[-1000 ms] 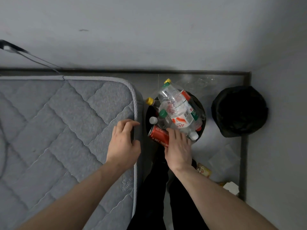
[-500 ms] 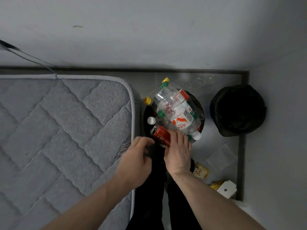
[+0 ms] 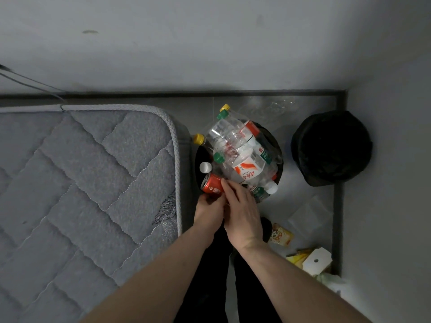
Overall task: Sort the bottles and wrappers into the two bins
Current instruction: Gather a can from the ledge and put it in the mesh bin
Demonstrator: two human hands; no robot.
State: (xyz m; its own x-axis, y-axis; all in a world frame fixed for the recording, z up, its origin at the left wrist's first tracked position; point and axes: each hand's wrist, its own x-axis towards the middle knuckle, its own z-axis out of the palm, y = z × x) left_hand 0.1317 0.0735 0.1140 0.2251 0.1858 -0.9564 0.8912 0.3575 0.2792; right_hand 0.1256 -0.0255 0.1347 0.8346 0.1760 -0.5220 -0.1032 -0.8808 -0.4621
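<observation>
beside the mattress (image 3: 88,183), over the bottle bin (image 3: 278,159): right hand (image 3: 242,213) fingertips on the red can (image 3: 211,186), left hand (image 3: 208,212) curled under it, grip unclear. best seated firmly among heaped plastic bottles (image 3: 238,152). black-lined bin (image 3: 331,148) apparently empty; wrappers (image 3: 281,234) on the floor.

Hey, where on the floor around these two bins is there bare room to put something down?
Bare floor lies between the bottle bin and the black bin, running down toward the clear wrapper. The mattress top is also open. Crowded: the bottle bin is heaped, clear plastic sits behind it, and wrappers with a white card fill the near right corner.
</observation>
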